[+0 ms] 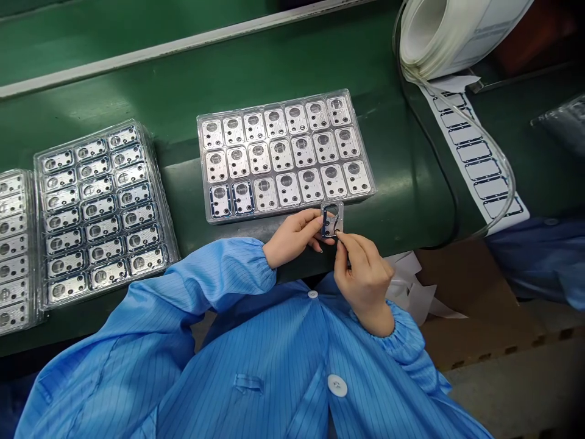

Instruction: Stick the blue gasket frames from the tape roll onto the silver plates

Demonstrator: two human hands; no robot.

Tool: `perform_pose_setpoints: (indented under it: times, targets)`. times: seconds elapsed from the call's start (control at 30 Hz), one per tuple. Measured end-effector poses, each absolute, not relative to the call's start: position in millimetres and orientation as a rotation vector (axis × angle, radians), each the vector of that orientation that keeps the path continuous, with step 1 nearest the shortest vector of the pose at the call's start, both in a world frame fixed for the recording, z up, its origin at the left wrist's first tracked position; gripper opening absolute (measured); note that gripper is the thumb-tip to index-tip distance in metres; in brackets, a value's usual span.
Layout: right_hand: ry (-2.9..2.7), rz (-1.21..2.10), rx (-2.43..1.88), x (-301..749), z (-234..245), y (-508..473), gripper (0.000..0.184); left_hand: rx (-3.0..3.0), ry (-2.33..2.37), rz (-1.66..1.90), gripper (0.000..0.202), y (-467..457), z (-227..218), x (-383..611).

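My left hand pinches a small metal plate with a dark blue gasket frame by its lower left side, just in front of the tray. My right hand is at the plate's lower right edge, with thumb and forefinger pinched on it. The clear plastic tray holds several rows of silver plates with round windows. Two plates in its front left corner, such as this one, have blue frames. The tray's other plates show bare metal.
A stack of clear trays with silver plates lies on the green bench to the left, with another stack beyond it. A label roll and its backing strip lie at the right. Cardboard lies below the bench edge.
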State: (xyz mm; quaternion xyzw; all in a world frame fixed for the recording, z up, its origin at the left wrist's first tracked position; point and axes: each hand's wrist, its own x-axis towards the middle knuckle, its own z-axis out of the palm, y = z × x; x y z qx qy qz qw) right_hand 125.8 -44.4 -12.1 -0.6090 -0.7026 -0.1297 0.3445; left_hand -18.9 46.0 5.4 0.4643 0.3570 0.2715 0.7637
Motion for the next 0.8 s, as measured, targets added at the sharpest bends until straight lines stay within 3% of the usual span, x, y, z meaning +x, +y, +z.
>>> perform_pose_setpoints:
  times: [0.17, 0.8]
  targets:
    - [-1.879, -0.237, -1.66, 124, -1, -52, 0.034, 1.016, 0.788, 0.631, 0.037, 45, 6, -19]
    - [-1.774, -0.225, -1.705, 128, -4, -52, 0.034, 0.956, 0.755, 0.64, 0.041, 45, 7, -21]
